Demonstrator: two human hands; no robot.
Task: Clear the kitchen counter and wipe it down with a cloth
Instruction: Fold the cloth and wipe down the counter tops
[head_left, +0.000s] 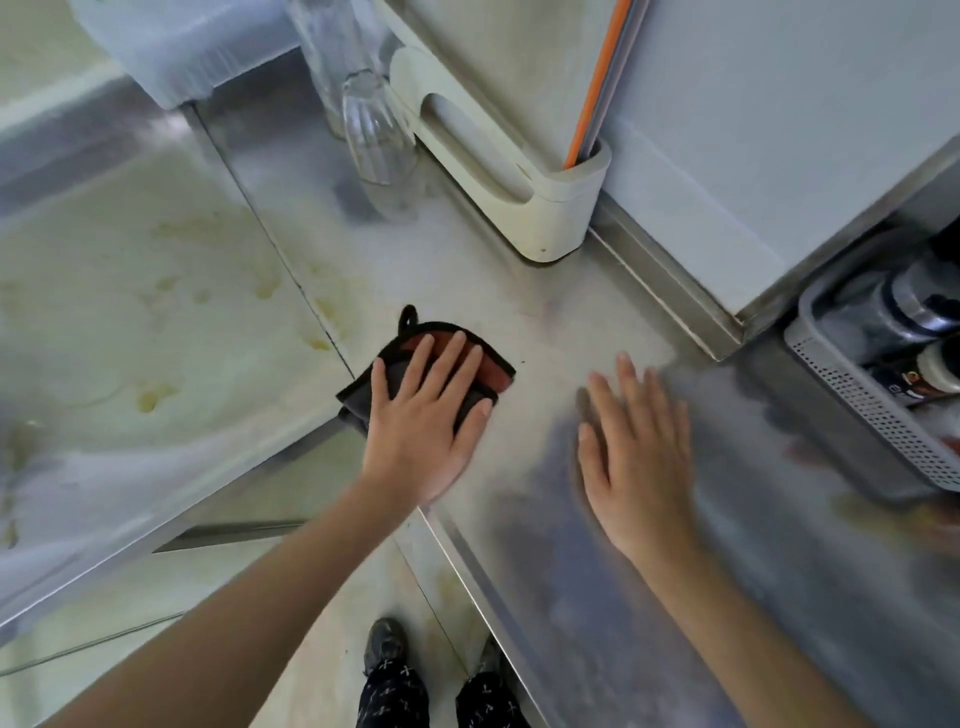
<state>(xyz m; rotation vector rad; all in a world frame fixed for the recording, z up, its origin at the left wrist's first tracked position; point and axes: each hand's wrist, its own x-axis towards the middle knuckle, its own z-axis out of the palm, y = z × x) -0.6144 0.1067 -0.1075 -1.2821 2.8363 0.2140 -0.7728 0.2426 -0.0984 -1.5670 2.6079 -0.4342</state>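
- While the left hand (423, 415) presses flat on the dark-and-red cloth (496, 371), its fingers lie straight and spread, none curled round the fabric.
- That cloth sits on the steel surface (545, 317), close to its front edge.
- Right of the cloth, well apart from it, the right hand (636, 457) is open, palm down (blurred, so contact with the surface cannot be told).
- Beyond the cloth stand a clear glass (376, 135) and a cream holder (530, 197). Far right of the cloth is a grey perforated basket (872, 415).
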